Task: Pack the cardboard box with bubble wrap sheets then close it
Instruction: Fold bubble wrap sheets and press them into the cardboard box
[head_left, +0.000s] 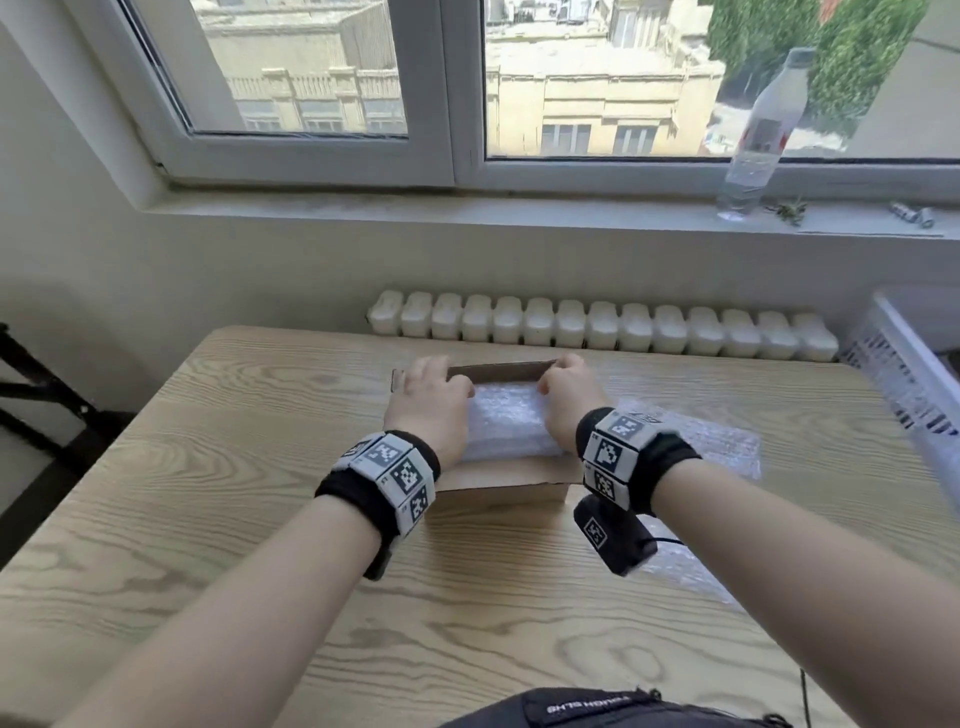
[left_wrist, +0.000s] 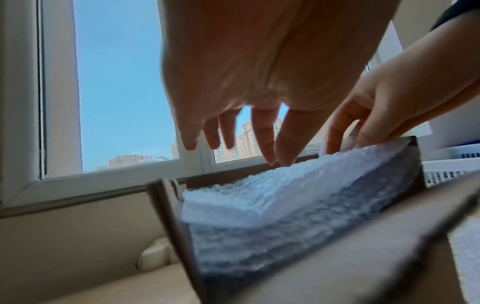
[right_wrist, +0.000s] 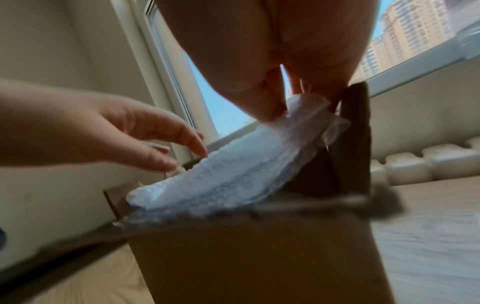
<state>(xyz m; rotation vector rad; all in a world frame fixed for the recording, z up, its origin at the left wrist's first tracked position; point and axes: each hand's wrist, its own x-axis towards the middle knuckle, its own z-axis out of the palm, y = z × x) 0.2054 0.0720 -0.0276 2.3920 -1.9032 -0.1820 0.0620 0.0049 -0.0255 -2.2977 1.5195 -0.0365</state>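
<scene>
A brown cardboard box (head_left: 498, 486) stands open in the middle of the wooden table (head_left: 208, 467). A white bubble wrap sheet (head_left: 506, 421) lies in it, raised at its right end. My left hand (head_left: 431, 400) hovers over the box's far left part with fingers straight and spread; in the left wrist view its fingertips (left_wrist: 270, 158) reach the sheet's (left_wrist: 285, 205) far edge. My right hand (head_left: 566, 395) pinches the sheet's far right corner (right_wrist: 309, 109) just above the box wall (right_wrist: 355, 133).
More bubble wrap sheets (head_left: 722, 447) lie on the table right of the box, one (head_left: 680, 566) under my right wrist. A white basket (head_left: 904, 374) stands at the right edge. A radiator (head_left: 597, 330) runs behind the table, and a water bottle (head_left: 758, 135) stands on the sill.
</scene>
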